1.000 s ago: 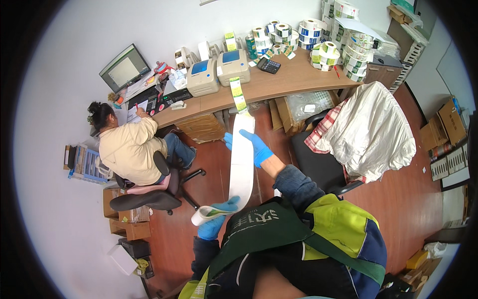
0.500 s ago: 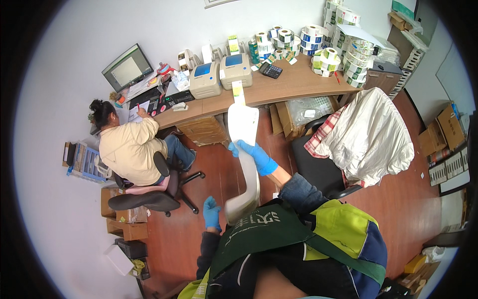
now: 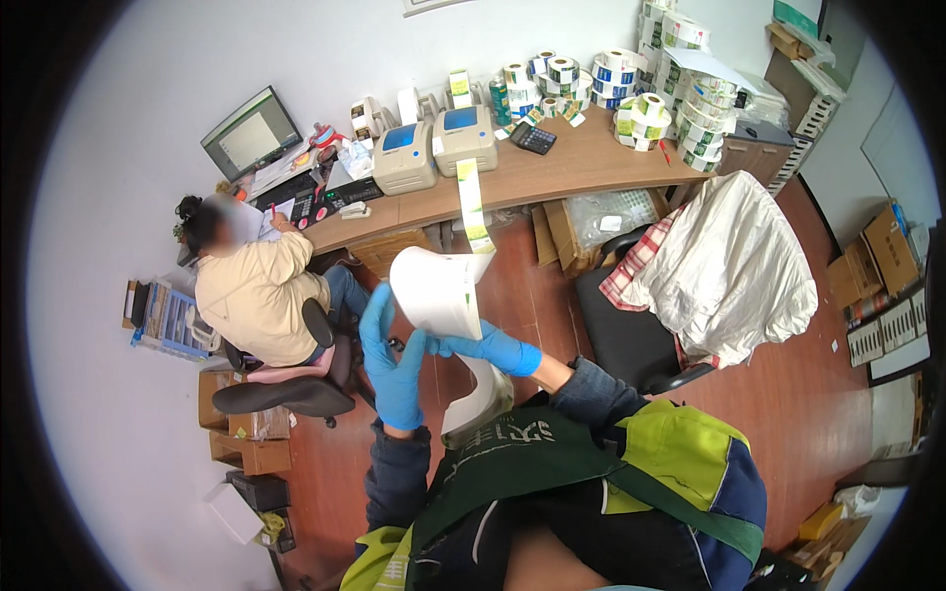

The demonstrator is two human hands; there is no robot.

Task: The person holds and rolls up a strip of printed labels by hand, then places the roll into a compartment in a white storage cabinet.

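A long strip of labels (image 3: 432, 291) runs from the front of the right-hand label printer (image 3: 463, 138) and bends into a white curve before my body. Below, the strip hangs in another curl against my dark green apron (image 3: 512, 463). My right hand (image 3: 501, 352), in a blue glove, is closed on the strip's lower edge. My left hand (image 3: 392, 364), also blue-gloved, is raised at the strip's left side, thumb and fingers apart. Whether its fingertips touch the paper I cannot tell.
A co-worker (image 3: 261, 276) sits writing at the desk's left, by a monitor (image 3: 253, 135). A second printer (image 3: 406, 158), a calculator (image 3: 533, 139) and label rolls (image 3: 643, 123) stand on the desk. To the right is a black chair (image 3: 626, 325) draped with white cloth (image 3: 739, 276).
More printed strip now shows out of the printer, and its white part has folded leftward. My left hand has risen from low down to beside the strip. My right hand has lowered slightly.
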